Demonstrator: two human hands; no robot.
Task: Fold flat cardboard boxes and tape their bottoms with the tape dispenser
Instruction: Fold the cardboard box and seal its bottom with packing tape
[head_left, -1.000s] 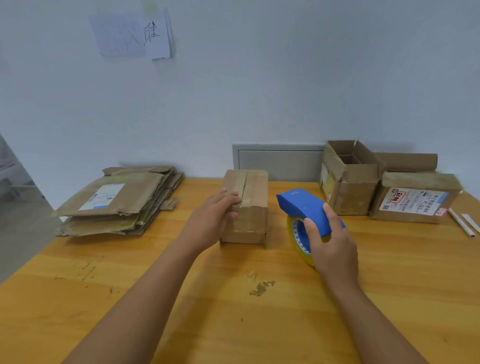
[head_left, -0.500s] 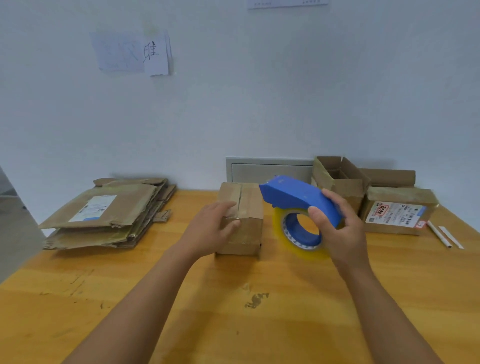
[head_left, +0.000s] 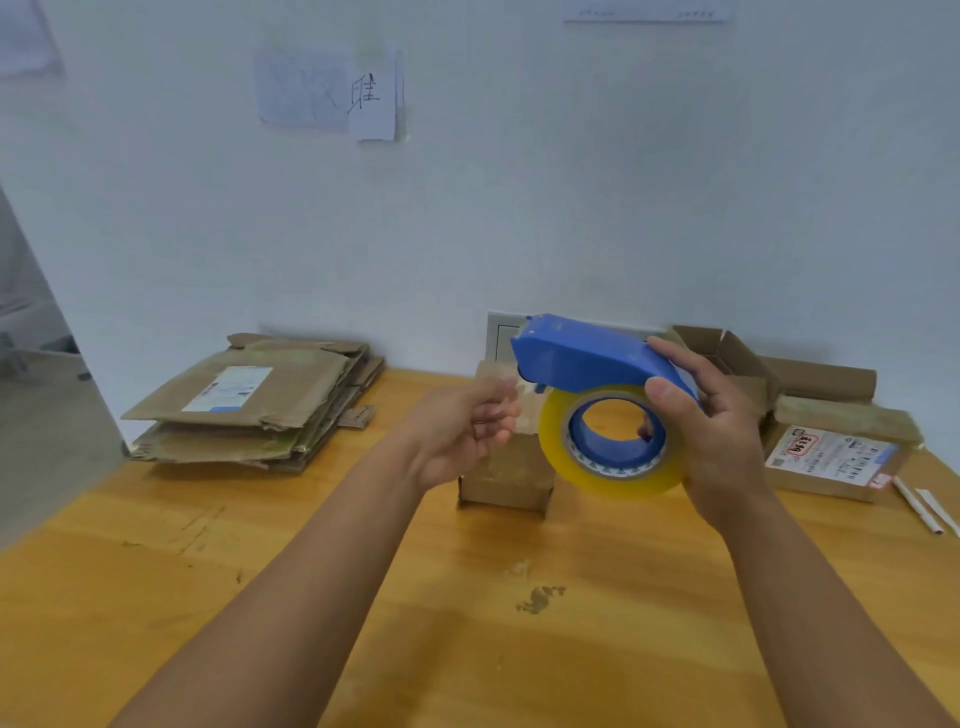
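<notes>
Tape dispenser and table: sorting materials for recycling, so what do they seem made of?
Dispenser: likely moulded plastic, uniform glossy blue shell. Its tape roll: translucent yellowish film. Table: apparently varnished wood, orange with visible grain and scuffs.

A wooden table (head_left: 260, 597) carries a dark stain (head_left: 537, 600) near its middle and two white sticks (head_left: 922, 506) at the right edge. On the pale wall (head_left: 623, 182) hang paper sheets (head_left: 332, 93) — one bears a handwritten character — and a grey panel (head_left: 501, 338) sits low.
</notes>
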